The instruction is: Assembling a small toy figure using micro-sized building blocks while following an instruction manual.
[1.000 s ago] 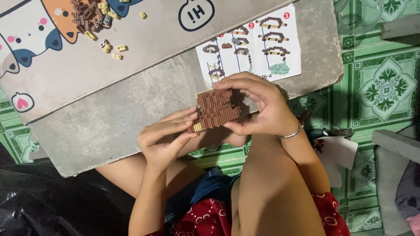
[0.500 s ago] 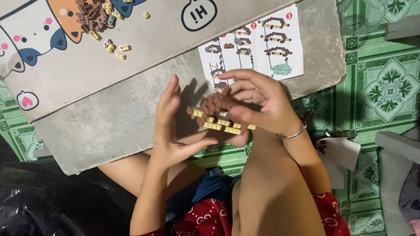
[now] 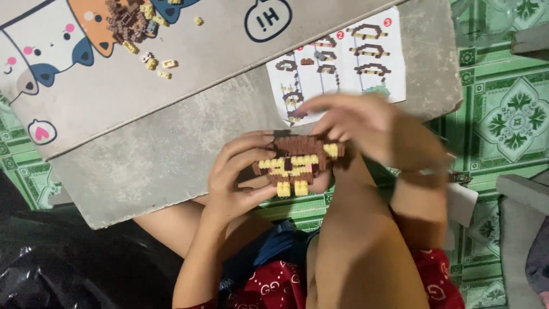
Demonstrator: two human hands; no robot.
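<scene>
A small brown and yellow brick model (image 3: 297,163) is held over the near edge of a grey board (image 3: 171,154). My left hand (image 3: 240,180) grips its left side, fingers curled over the top and thumb underneath. My right hand (image 3: 372,126) is blurred and rests its fingertips on the model's upper right part. A thin bracelet sits on my right wrist. My bare knees lie below the hands.
A paper instruction sheet (image 3: 343,57) with pictured building steps lies on the board behind my hands. A pile of loose brown and yellow bricks (image 3: 131,23) sits on a cartoon-printed lid (image 3: 189,63) at the back left. Green patterned floor tiles (image 3: 509,114) are on the right, a black bag (image 3: 68,263) at the lower left.
The model has been turned from its flat brown side to show a yellow-patterned face. My left hand went from open beside it to gripping it; my right hand shifted onto its top right.
</scene>
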